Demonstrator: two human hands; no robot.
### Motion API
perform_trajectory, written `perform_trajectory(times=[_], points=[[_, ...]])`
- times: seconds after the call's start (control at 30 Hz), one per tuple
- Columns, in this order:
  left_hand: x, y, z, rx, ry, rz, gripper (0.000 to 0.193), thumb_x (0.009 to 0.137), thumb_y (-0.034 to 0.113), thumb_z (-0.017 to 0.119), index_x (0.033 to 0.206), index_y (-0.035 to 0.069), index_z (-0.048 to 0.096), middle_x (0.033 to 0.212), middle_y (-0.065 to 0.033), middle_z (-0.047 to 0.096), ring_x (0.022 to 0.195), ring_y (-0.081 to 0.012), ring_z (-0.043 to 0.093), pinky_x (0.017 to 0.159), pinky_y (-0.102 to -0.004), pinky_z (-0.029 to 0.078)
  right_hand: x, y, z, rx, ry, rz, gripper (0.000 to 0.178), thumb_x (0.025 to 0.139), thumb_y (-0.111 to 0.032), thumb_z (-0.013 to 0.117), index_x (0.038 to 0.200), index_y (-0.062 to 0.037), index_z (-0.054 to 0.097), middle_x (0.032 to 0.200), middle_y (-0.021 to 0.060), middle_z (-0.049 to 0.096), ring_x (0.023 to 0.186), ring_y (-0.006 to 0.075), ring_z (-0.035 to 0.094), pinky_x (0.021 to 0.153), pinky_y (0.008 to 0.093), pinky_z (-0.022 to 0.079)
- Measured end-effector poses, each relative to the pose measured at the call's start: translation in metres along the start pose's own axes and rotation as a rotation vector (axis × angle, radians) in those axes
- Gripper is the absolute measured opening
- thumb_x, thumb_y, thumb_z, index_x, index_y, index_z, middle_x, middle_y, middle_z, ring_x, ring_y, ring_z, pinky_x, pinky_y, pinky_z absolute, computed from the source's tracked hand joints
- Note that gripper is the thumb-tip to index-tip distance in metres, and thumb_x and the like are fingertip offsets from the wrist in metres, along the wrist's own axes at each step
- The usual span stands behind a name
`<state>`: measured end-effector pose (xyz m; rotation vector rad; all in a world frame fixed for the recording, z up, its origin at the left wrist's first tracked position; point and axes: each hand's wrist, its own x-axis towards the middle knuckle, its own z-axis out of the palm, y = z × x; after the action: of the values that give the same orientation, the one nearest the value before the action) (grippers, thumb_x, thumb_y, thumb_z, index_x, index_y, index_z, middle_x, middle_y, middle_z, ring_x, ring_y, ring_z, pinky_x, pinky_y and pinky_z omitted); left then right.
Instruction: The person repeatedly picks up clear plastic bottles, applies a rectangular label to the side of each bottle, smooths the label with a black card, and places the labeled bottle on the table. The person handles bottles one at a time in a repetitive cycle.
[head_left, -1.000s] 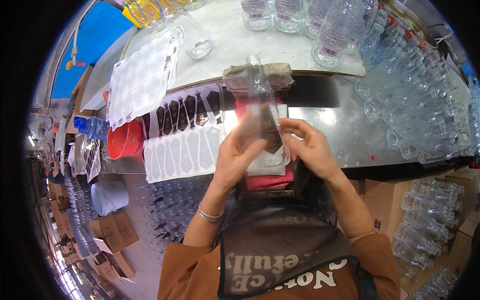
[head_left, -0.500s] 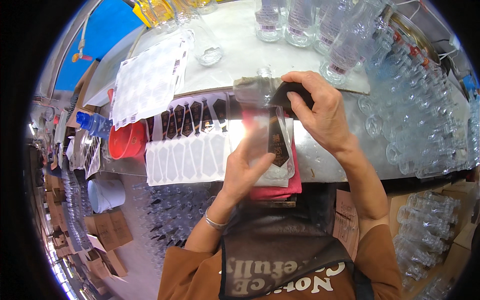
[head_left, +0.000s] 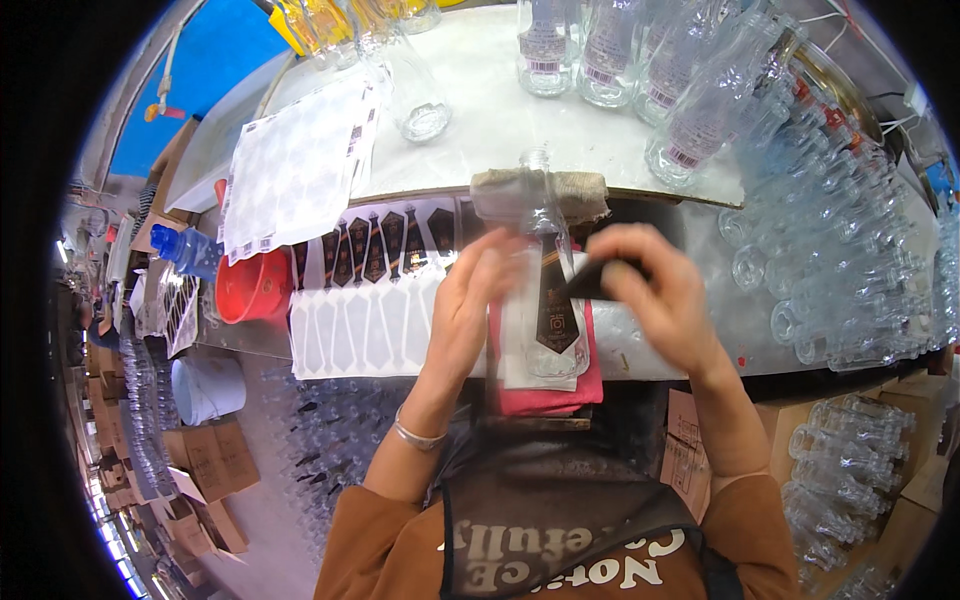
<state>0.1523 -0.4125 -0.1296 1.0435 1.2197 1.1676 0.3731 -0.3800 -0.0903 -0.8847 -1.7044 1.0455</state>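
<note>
Has a clear bottle (head_left: 543, 215) lying down in the middle, on a white pad (head_left: 515, 362) with a pink cloth (head_left: 588, 352) under it, neck pointing away over a rolled-up cloth (head_left: 582, 193). Has a black label (head_left: 555, 315) on the upper side of the bottle, pointy at the bottom like a tie. Holds a flat dark piece (head_left: 598, 279) in the right hand (head_left: 660, 295), pinched between the thumb and fingers. Has the dark piece lower now than half a second ago, down from beside the bottle's neck to the right edge of the label. Cannot tell touching from just hanging over it. Has the left hand (head_left: 468, 290) higher than before too, off the bottom of the label and now just left of the bottle, near its shoulder. Too blurry there to tell a grip from a light touch or a gap. Keeps the bottle and label in the same place on the pad. To the left, same as before, a sheet (head_left: 370, 335) with more black labels, near a red bucket (head_left: 255, 287). At the back, more clear bottles (head_left: 607, 55) standing up.
</note>
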Motion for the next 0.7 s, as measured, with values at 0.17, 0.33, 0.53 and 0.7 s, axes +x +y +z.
perform_trajectory(times=[0.17, 0.33, 0.53, 0.7], points=[[0.034, -0.010, 0.017, 0.188, 0.051, -0.083, 0.048, 0.107, 0.044, 0.045, 0.118, 0.000, 0.059, 0.101, -0.0165, 0.071, 0.090, -0.0221, 0.068, 0.077, -0.0359, 0.052, 0.032, 0.037, 0.004, -0.138, -0.082, 0.338, 0.034, 0.102, -0.028, 0.060, 0.106, 0.0040, 0.070, 0.081, 0.0040, 0.067, 0.075, 0.0088, 0.063, 0.070, 0.0268, 0.050], [0.033, -0.015, 0.030, 0.413, 0.115, 0.056, 0.044, 0.107, 0.040, 0.041, 0.120, 0.001, 0.057, 0.105, -0.0291, 0.063, 0.094, -0.0487, 0.063, 0.078, -0.0498, 0.050, 0.040, 0.040, 0.015, -0.186, -0.147, 0.360, 0.044, 0.100, -0.037, 0.061, 0.089, 0.0048, 0.071, 0.068, 0.0067, 0.065, 0.066, 0.0105, 0.059, 0.063, 0.0293, 0.048], [0.032, -0.016, 0.032, 0.404, 0.096, 0.080, 0.042, 0.108, 0.036, 0.038, 0.119, 0.001, 0.056, 0.108, -0.0310, 0.062, 0.098, -0.0516, 0.060, 0.080, -0.0516, 0.049, 0.041, 0.046, 0.017, -0.176, -0.147, 0.337, 0.049, 0.099, -0.040, 0.060, 0.080, 0.0042, 0.070, 0.063, 0.0066, 0.062, 0.061, 0.0107, 0.055, 0.060, 0.0305, 0.046], [0.032, -0.019, 0.034, 0.370, 0.119, 0.077, 0.042, 0.108, 0.037, 0.038, 0.118, 0.000, 0.057, 0.107, -0.0300, 0.063, 0.098, -0.0498, 0.061, 0.080, -0.0508, 0.049, 0.042, 0.052, 0.016, -0.136, -0.158, 0.363, 0.049, 0.098, -0.042, 0.060, 0.082, 0.0035, 0.071, 0.068, 0.0100, 0.066, 0.066, 0.0156, 0.062, 0.064, 0.0319, 0.049]])
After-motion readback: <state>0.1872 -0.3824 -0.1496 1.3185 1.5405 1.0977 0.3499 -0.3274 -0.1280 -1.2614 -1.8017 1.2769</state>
